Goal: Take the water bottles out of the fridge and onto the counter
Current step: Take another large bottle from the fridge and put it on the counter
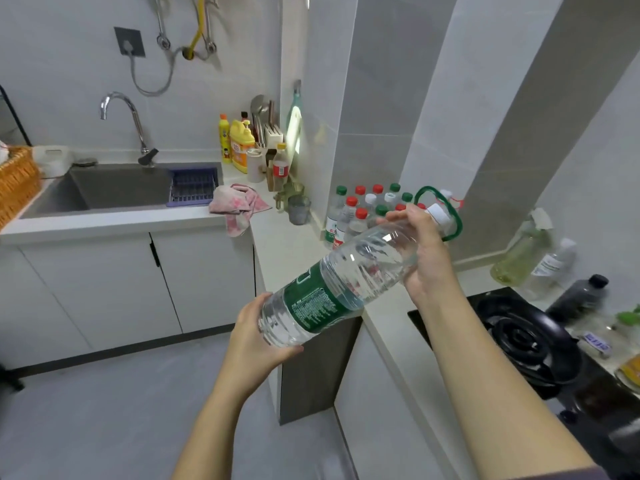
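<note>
A large clear water bottle (341, 282) with a green label, a white cap and a green carry loop lies tilted in the air over the white counter (287, 247). My left hand (258, 336) cups its base from below. My right hand (420, 251) grips its shoulder just below the neck. Behind it, several small water bottles (360, 216) with red, green and white caps stand grouped on the counter against the tiled wall. The fridge is out of view.
A sink (114, 188) with a faucet and a purple rack sits at the left, a pink cloth (239, 206) at the counter corner. Detergent and condiment bottles (242, 147) crowd the back corner. A black gas stove (519, 337) and oil bottles lie to the right.
</note>
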### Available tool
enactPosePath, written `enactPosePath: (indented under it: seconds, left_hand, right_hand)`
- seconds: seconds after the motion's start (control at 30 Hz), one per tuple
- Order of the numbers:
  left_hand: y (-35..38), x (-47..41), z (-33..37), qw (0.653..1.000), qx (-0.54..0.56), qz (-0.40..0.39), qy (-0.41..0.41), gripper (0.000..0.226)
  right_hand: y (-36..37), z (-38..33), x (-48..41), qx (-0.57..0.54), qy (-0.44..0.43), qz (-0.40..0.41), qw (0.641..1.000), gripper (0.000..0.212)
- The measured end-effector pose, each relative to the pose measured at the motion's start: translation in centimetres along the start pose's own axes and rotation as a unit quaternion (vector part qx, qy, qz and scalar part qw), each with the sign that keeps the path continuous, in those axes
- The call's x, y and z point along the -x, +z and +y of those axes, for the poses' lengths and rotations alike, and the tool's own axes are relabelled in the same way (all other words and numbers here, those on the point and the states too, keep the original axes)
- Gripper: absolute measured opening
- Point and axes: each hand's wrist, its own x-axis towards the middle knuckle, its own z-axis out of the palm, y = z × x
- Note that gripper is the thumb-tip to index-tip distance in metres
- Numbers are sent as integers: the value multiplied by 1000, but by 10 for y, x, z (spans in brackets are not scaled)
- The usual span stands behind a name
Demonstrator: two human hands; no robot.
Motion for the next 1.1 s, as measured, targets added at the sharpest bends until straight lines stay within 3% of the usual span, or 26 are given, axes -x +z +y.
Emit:
enactPosePath:
  seconds: [0.2,0.6,0.73,0.87,0.97,1.1]
  left_hand:
    - [49,-47,-5,999,5,-35,-14,93]
    - [174,-175,-50,983,56,-167,-56,84]
    - [207,-209,-59,977,35,-207,-43,85]
    - [231,-232,-62,974,-41,-220,-16,81]
    - [241,-245,-67,968,-100,-232,-9,94]
    - [252,-252,-72,970,-77,-232,-10,98]
  right_hand:
    - [-32,4,-41,-6,-13,66,998,21]
    - [-76,47,-150,146,-36,161,976,9]
    - [-84,67,-182,209,-62,152,964,25]
    - [-89,84,-201,278,-65,133,949,8]
    - [-91,92,-212,305,-65,147,939,18]
    - [-89,95,-227,358,-77,119,923,17]
